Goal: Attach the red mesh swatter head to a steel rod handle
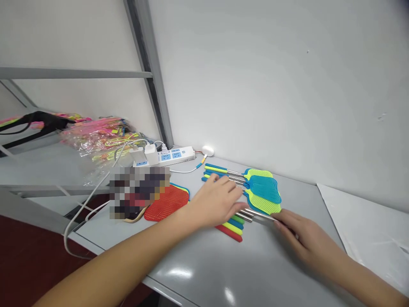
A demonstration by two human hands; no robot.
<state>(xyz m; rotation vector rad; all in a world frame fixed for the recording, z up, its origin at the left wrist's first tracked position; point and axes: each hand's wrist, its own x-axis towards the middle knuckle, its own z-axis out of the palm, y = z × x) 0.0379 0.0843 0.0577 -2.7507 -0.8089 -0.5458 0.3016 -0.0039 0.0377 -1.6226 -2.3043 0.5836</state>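
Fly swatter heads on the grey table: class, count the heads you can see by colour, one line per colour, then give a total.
Yellow-green swatter heads: 2, one at the back and one at the front of the pile by the hands
Blue swatter head: 1
Red swatter head: 1, with a blue edge of another showing behind it, not counted
Total: 4

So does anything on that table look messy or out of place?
Nothing broken or spilled. The fly swatters lie in a loose fan under the left hand, some heads pointing opposite ways, like the red swatter. A power strip trails cables over the table edge.
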